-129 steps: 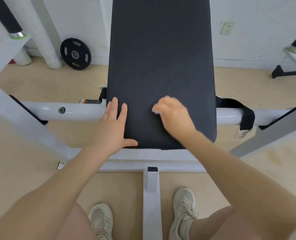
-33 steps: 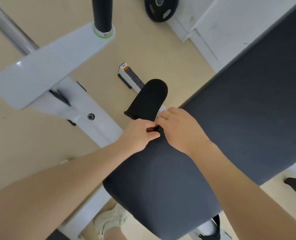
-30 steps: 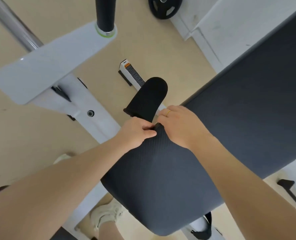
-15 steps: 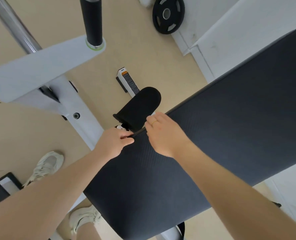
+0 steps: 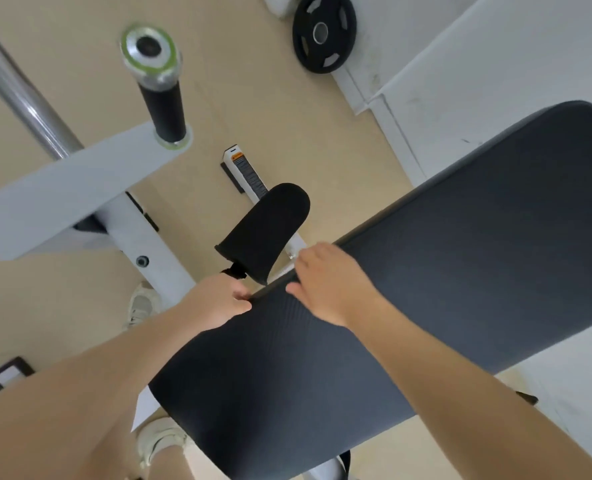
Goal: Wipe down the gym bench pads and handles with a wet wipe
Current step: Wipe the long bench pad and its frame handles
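- One big dark pad (image 5: 426, 289) runs from the lower middle of the frame up to the right edge. It is the biggest thing here.
- One white metal frame (image 5: 62, 192) crosses the left side of the picture, over the tan floor (image 5: 260, 109).
- Two hands sit at the pad's upper left edge, close together but apart.
- The left hand (image 5: 215, 303) has its fingers curled over that edge, so it grips the pad.
- The right hand (image 5: 329, 282) lies on the pad with its fingers bent over the same edge. I cannot tell if it holds anything, because no wipe shows.
- I think the step now is cleaning the pad's side edge. The next move probably needs a slide along that edge, then on to the small pad and the handle.
- One small black pad (image 5: 267, 230) sticks up just past the hands, in the middle.
- One black handle (image 5: 164, 109) with a shiny cap stands in the upper left.
- One round black weight plate (image 5: 324, 31) lies at the top.
- Two pale shoes (image 5: 159, 441) show, lower left.
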Tool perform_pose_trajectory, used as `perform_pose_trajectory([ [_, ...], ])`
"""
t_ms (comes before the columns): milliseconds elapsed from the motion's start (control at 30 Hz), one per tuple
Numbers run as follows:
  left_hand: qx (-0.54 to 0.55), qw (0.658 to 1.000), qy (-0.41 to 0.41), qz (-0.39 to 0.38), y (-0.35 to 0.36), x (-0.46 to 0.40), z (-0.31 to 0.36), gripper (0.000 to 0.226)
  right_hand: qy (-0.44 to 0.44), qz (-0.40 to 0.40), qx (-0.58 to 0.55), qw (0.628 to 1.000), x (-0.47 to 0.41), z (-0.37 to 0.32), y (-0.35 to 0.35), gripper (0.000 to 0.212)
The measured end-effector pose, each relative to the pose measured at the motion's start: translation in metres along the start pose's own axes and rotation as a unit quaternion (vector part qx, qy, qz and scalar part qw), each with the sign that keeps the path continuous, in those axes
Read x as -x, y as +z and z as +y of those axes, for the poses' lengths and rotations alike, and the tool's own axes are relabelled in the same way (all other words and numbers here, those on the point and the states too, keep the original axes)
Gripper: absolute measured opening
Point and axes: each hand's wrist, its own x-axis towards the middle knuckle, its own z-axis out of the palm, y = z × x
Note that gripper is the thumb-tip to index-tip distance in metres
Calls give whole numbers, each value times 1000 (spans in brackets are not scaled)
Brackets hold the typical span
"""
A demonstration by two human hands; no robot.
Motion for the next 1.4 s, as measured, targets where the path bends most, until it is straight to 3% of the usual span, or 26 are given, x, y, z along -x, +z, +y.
perform_pose_trajectory([
  [67, 20, 1000, -3, -9, -9, -3, 7, 16, -36, -35, 8, 999, -4, 6, -5, 53],
  [133, 44, 999, -13, -12, -20, -9, 19, 27, -31, -52, 19, 998, -6, 25, -17, 52],
  [300, 81, 995, 52, -41, -37, -29, 50, 13, 113, -30, 67, 991, 7, 105, -36, 47],
  [367, 65, 991, 94, -68, -35, -34, 66, 44, 177, 29, 82, 980, 16, 113, -36, 45],
  [433, 21, 988, 140, -67, -24, -38, 84, 60, 204, 46, 44, 977, 13, 99, -30, 45],
  [567, -29, 988, 150, 16, -9, -46, 95, 54, 114, 43, 19, 992, 16, 58, -9, 47],
  [667, -11, 990, 139, 7, -11, -52, 95, 51, 68, 68, 51, 994, 16, 81, -13, 47],
  [800, -20, 992, 127, -16, -15, -57, 97, 55, 154, 69, 75, 983, 32, 139, -35, 55],
  [900, -38, 989, 140, 12, -11, -53, 99, 53, 212, 102, 90, 968, 44, 163, -44, 56],
  [1033, -51, 989, 134, 41, -6, -44, 105, 53, 158, 108, 48, 980, 37, 134, -25, 60],
  [1133, -10, 995, 102, 6, -12, -44, 112, 60, 91, 85, 40, 991, 35, 124, -13, 62],
  [1233, 14, 996, 89, -21, -27, -52, 134, 59, 126, 110, 67, 984, 33, 159, -19, 60],
  [1400, 70, 986, 144, 44, -47, -78, 210, 44, 199, 140, 93, 965, 51, 224, -37, 59],
])
